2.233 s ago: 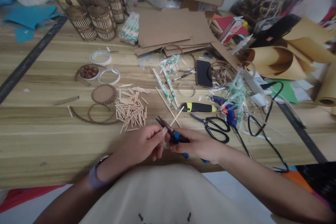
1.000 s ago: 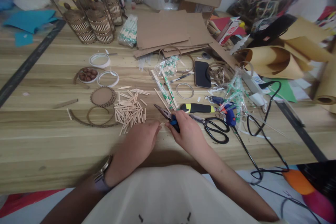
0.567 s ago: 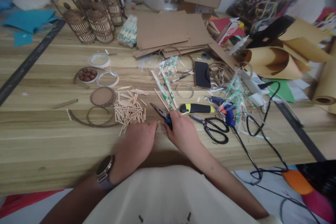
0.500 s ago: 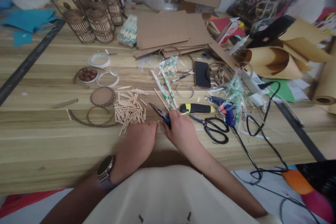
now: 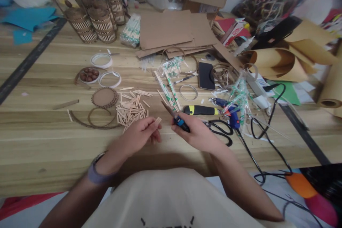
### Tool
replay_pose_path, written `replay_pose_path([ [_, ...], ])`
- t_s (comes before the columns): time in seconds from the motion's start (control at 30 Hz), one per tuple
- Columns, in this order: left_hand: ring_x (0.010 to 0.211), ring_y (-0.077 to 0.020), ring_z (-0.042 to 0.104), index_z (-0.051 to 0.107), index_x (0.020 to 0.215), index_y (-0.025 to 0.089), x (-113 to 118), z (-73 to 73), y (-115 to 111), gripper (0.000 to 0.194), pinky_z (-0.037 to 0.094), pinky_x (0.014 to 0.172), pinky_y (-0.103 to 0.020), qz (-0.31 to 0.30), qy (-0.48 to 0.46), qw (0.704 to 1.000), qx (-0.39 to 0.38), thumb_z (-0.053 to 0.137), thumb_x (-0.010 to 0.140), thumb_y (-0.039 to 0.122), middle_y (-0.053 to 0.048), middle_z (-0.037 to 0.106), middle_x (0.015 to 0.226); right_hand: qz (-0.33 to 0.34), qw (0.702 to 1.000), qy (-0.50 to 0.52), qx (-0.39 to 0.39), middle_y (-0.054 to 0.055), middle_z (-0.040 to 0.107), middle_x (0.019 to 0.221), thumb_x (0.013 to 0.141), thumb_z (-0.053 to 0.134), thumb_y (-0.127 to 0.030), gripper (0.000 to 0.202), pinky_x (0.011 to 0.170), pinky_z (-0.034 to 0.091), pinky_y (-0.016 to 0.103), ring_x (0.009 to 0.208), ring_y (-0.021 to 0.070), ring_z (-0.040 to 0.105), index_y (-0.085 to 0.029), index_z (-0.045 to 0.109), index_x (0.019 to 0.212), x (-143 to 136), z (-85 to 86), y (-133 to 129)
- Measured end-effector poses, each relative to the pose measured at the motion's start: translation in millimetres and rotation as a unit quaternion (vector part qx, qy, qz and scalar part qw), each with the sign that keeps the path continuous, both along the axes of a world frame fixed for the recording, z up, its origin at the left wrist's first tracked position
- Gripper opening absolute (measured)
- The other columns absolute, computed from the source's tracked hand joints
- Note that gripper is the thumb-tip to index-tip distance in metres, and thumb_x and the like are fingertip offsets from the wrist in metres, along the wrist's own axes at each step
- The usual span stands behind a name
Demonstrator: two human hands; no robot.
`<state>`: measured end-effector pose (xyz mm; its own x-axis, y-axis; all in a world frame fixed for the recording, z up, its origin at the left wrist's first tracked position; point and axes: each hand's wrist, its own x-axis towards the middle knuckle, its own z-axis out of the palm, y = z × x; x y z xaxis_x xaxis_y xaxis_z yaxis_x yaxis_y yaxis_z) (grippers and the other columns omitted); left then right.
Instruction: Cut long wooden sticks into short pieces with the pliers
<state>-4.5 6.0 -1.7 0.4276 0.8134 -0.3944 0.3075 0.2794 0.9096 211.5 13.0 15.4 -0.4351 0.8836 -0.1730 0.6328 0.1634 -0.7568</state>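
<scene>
My left hand [image 5: 143, 131] pinches small pale wooden sticks [image 5: 158, 120] between thumb and fingers, just in front of a loose pile of short sticks [image 5: 130, 111]. Pliers [image 5: 180, 121] with a blue and black handle are gripped in my right hand [image 5: 196, 131], their jaws pointing up and left. Longer sticks in green-printed wrappers [image 5: 171, 91] lie beyond the pliers. Behind my right hand is a yellow and black tool [image 5: 201, 110], and black-handled scissors [image 5: 221, 127] lie to its right, partly hidden by the hand.
Round cardboard piece [image 5: 104, 97], bowl of brown balls [image 5: 89, 75] and tape rolls [image 5: 101, 60] sit left. A phone [image 5: 206, 75], blue glue gun [image 5: 234, 117] and black cable [image 5: 249, 153] are right. Cardboard sheets [image 5: 173, 30] and stick-covered lanterns [image 5: 103, 25] stand farther back.
My hands have moved apart. My left hand has turned, showing the sticks in its fingertips. The pliers have shifted right with my right hand and lifted, now covering part of the scissors.
</scene>
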Motion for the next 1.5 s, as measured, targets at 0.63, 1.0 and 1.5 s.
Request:
replay_pose_path([
  [0.63, 0.082, -0.0204, 0.072, 0.055, 0.079, 0.022, 13, -2.4, 1, 0.030, 0.052, 0.078, -0.032, -0.095, 0.084, 0.991, 0.033, 0.038, 0.098, 0.040, -0.005, 0.076, 0.083, 0.033, 0.999, -0.019, -0.018, 0.012, 0.072, 0.111, 0.081, 0.056, -0.010, 0.063, 0.087, 0.049, 0.036, 0.101, 0.0237, 0.067, -0.015, 0.043, 0.143, -13, -0.6, -5],
  [1.0, 0.067, -0.0199, 0.070, 0.060, 0.073, 0.019, 15, -14.9, 2, 0.041, 0.053, 0.072, -0.032, -0.096, -0.074, 0.989, -0.088, 0.057, 0.086, 0.058, -0.004, 0.070, 0.068, 0.058, 0.998, 0.027, -0.020, 0.011, 0.071, 0.120, 0.084, 0.055, -0.011, 0.070, 0.091, 0.050, 0.038, 0.104, 0.0228, 0.067, -0.019, 0.035, 0.151, -18, -8.6, -6],
  [1.5, 0.076, -0.0198, 0.063, 0.064, 0.075, 0.018, 25, -22.0, -2, 0.025, 0.048, 0.072, -0.030, 0.120, -0.176, 0.972, -0.103, 0.070, 0.075, 0.043, -0.002, 0.069, 0.075, -0.030, 0.990, 0.024, 0.136, 0.017, 0.037, 0.142, 0.075, 0.081, -0.028, 0.088, 0.110, 0.044, 0.054, 0.139, 0.0343, 0.041, -0.027, 0.033, 0.149, -25, -27.7, -19],
])
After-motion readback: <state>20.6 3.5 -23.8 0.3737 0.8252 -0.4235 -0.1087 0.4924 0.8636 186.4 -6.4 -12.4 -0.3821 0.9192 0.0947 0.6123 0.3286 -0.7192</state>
